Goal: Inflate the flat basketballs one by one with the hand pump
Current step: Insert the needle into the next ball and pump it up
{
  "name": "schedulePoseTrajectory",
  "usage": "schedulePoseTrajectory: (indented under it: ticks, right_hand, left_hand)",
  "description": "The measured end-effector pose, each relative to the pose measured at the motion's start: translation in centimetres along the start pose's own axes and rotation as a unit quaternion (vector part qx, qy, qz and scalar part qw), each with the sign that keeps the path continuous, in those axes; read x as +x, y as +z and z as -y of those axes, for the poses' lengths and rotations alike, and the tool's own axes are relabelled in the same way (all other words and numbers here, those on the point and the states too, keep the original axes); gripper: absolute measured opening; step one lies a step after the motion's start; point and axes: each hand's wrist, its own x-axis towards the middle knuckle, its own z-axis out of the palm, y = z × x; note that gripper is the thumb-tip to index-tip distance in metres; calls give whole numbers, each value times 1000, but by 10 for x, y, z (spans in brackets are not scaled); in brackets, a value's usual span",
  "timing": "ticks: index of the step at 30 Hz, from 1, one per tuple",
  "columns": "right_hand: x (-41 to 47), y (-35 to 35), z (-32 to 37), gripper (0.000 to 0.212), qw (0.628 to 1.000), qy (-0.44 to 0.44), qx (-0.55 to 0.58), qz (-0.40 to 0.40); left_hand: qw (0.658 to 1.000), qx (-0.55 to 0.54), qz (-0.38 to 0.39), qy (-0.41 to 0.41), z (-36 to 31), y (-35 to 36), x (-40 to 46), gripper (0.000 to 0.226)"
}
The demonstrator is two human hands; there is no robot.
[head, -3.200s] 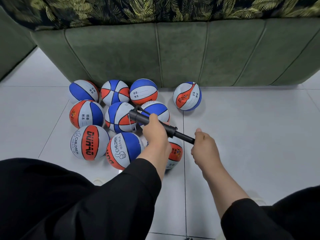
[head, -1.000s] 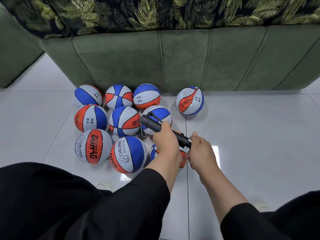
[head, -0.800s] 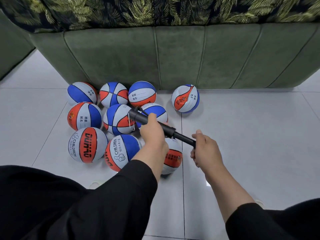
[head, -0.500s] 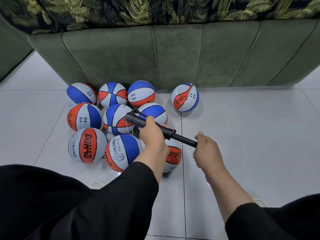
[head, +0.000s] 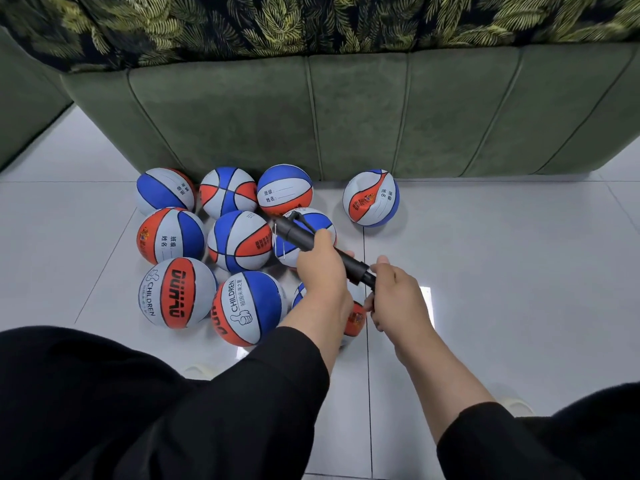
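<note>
since the frame half a second back the pump rod is pushed almost fully in, the right hand [head: 398, 296] now close against the barrel end. the hand pump [head: 322, 249] lies at frame centre, its long axis running from upper left to lower right. the barrel is gripped by the left hand [head: 322, 268], the handle by the right. the ball being filled [head: 355, 318] sits just below, mostly hidden.

Red, white and blue basketballs [head: 239, 241], black pump [head: 297, 234], green sofa [head: 381, 116], leaf-print cushion [head: 311, 22]
</note>
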Motion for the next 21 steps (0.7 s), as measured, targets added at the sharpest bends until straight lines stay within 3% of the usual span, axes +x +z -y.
schedulePoseTrajectory:
  ticks: [10, 21]
  right_hand:
    - [11, -27, -15, 54, 998, 25, 2, -53]
    - [5, 9, -9, 49, 999, 18, -32, -2]
  left_hand:
    - [997, -53, -54, -6, -15, -10, 29, 17]
    - [997, -30, -64, 16, 8, -1, -3, 12]
